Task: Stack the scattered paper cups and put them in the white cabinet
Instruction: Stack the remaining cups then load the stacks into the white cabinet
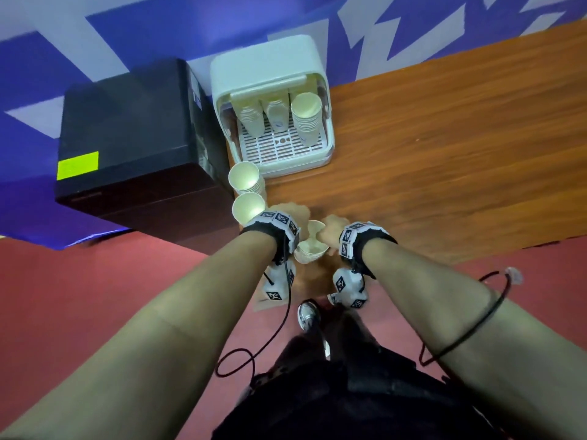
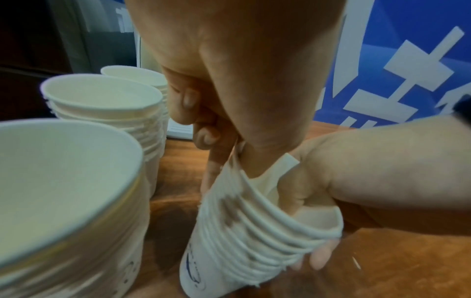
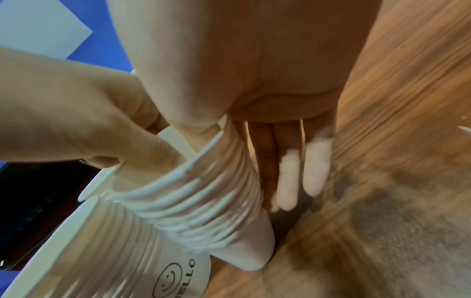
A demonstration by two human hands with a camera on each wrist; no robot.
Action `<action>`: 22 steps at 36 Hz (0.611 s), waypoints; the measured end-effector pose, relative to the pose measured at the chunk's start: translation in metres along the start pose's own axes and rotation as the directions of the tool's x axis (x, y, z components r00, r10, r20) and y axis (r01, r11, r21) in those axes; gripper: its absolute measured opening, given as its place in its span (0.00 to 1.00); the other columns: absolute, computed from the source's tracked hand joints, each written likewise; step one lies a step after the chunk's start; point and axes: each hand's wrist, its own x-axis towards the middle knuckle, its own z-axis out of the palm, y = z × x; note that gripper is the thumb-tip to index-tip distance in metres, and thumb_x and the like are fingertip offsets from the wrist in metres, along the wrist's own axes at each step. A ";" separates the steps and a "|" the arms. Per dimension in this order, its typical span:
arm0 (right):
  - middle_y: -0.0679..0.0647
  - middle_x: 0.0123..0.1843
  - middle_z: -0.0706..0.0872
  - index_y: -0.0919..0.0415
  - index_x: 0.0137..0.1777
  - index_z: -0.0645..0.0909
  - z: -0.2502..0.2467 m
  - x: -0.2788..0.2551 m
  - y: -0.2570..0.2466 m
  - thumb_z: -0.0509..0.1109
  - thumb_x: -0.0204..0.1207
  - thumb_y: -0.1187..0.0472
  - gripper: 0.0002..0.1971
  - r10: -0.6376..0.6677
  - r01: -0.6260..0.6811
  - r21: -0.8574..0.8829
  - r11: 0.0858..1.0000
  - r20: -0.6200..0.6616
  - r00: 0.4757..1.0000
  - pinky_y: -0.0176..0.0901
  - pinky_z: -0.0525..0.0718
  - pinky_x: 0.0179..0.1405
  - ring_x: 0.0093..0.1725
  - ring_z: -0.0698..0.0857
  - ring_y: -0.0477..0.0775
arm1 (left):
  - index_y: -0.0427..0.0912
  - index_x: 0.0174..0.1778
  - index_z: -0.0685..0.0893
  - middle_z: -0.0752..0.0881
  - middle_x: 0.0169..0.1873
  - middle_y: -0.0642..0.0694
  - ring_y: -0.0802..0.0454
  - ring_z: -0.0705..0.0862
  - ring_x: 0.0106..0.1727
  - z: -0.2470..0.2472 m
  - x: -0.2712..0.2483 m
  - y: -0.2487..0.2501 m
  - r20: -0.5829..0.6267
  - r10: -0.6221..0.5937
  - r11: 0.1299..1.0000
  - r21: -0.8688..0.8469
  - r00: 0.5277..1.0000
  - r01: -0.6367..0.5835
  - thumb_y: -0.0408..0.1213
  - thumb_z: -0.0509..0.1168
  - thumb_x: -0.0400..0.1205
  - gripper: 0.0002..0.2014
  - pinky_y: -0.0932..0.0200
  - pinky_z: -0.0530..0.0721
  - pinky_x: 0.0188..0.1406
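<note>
While both hands meet over the near edge of the bench (image 1: 444, 128), the left hand (image 2: 242, 84) has its fingers (image 2: 203, 137) curled, pinching the rim of a single paper cup (image 2: 270, 181) that sits tilted in the mouth of the held stack (image 2: 254, 238). The right hand (image 3: 242, 70) has its thumb hooked inside the stack's top while its long fingers (image 3: 316, 167) lie down the outside wall, so it grips the stack between them. That stack stands slanted on the wood near the bench's left corner closest to the person. Just beside it, along the left edge, two more stacks of cups (image 1: 246, 182) stand upright, one behind the other, next to a black box (image 1: 133, 144). Farther back on the left edge sits the white cabinet (image 1: 270, 68), its front open, with three stacks of cups (image 1: 306, 115) leaning on its slotted tray. A blue and white wall (image 1: 158, 23) runs behind.
</note>
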 end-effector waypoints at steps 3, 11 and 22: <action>0.63 0.38 0.90 0.64 0.61 0.81 -0.011 -0.004 0.001 0.60 0.75 0.55 0.19 0.011 -0.010 0.046 0.999 -0.016 1.000 0.59 0.89 0.52 0.42 0.91 0.63 | 0.40 0.37 0.79 0.78 0.28 0.47 0.51 0.77 0.28 -0.006 0.001 0.003 -0.053 -0.001 1.000 -0.017 0.999 0.000 0.34 0.61 0.82 0.08 0.61 0.70 0.23; 0.62 0.42 0.89 0.66 0.56 0.83 -0.074 -0.009 -0.027 0.67 0.74 0.61 0.14 -0.016 0.055 0.236 0.970 -0.165 0.986 0.44 0.86 0.29 0.34 0.87 0.59 | 0.46 0.39 0.75 0.77 0.43 0.45 0.48 0.75 0.47 -0.047 0.020 -0.023 -0.120 -0.107 0.915 -0.401 0.987 0.050 0.43 0.61 0.86 0.10 0.58 0.72 0.37; 0.56 0.42 0.85 0.57 0.50 0.80 -0.135 0.021 -0.088 0.74 0.74 0.45 0.16 -0.068 0.225 0.633 0.741 -0.262 0.963 0.59 0.89 0.48 0.37 0.85 0.58 | 0.29 0.57 0.78 0.86 0.39 0.32 0.38 0.87 0.32 -0.121 0.026 -0.078 -0.016 -0.300 0.206 -0.977 0.954 0.049 0.34 0.63 0.82 0.12 0.49 0.91 0.34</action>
